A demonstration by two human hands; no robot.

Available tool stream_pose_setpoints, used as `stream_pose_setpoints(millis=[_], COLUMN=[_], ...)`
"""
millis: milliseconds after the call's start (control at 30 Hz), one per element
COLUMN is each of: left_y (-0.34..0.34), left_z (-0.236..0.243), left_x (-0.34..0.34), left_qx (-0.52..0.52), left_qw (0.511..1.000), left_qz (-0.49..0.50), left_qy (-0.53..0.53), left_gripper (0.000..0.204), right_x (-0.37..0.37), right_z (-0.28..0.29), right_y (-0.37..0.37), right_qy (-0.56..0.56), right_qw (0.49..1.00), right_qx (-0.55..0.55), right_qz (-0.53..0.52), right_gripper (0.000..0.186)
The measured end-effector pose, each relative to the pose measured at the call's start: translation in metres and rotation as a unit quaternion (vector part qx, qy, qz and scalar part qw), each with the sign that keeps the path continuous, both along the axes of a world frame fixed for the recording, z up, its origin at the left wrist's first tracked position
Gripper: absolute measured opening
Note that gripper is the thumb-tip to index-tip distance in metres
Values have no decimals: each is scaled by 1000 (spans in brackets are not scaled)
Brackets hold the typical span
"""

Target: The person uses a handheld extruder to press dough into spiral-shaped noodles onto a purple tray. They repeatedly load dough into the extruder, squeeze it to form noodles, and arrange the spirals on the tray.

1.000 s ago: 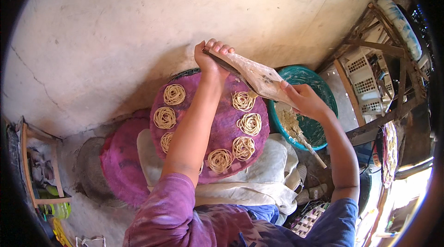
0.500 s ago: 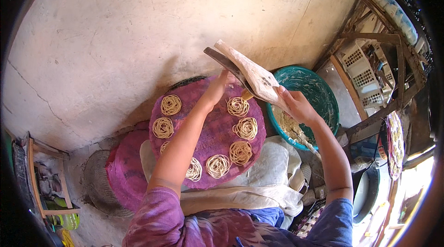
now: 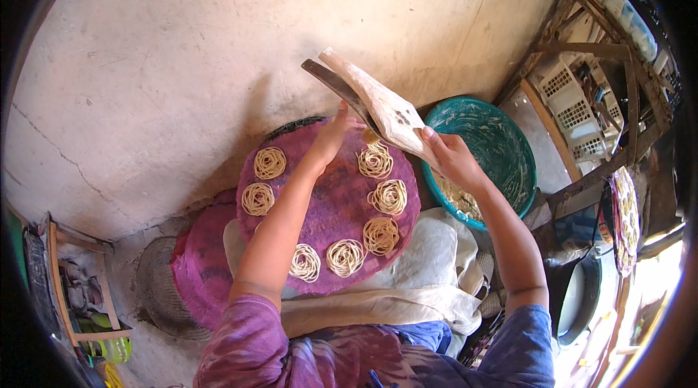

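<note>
My right hand [image 3: 452,155] grips the lower end of a long wooden press of two boards, one pale and crusted [image 3: 374,101], one dark [image 3: 327,79], angled apart at the upper left. My left hand [image 3: 336,130] is just under the dark board with fingers stretched out, partly hidden by my wrist and the board. A small yellowish piece [image 3: 371,137] hangs beneath the press. Below, a round purple cloth-covered mat [image 3: 327,199] carries several coiled nests of pale noodles [image 3: 387,197] around its rim. A teal basin [image 3: 502,155] smeared with pale dough sits at the right.
A cracked plaster wall [image 3: 131,75] rises beyond. Another purple round mat [image 3: 200,272] lies lower left over pale sacks and cloth [image 3: 422,257]. A wooden frame with white plastic crates [image 3: 574,119] stands right, a small wooden rack [image 3: 65,279] at the far left.
My left hand has released the press's upper end and moved down beneath it, fingers now extended. The press's upper end has swung up and leftward, while my right hand still holds it.
</note>
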State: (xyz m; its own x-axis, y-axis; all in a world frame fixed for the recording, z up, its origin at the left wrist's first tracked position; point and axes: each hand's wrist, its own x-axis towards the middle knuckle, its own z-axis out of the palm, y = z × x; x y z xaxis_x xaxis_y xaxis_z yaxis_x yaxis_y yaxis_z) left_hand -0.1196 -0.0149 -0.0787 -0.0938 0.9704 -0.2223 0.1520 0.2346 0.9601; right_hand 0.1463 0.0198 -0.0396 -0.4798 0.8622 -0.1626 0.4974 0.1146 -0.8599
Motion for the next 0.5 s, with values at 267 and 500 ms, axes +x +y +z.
stream_pose_setpoints(millis=[267,500], left_y=[-5,-8], left_z=[-3,-26], left_x=[2,3], left_qx=[-49,3], left_qw=[999,1000], left_qz=[-18,-25], left_qy=[11,15], left_gripper=[83,71], right_x=[-13,-10], right_z=[-2,-4], right_y=[-7,-12], right_qy=[13,22], right_qw=[1000,999], right_qx=[-3,-9], right_qz=[-4,-24], right_gripper=[64,67])
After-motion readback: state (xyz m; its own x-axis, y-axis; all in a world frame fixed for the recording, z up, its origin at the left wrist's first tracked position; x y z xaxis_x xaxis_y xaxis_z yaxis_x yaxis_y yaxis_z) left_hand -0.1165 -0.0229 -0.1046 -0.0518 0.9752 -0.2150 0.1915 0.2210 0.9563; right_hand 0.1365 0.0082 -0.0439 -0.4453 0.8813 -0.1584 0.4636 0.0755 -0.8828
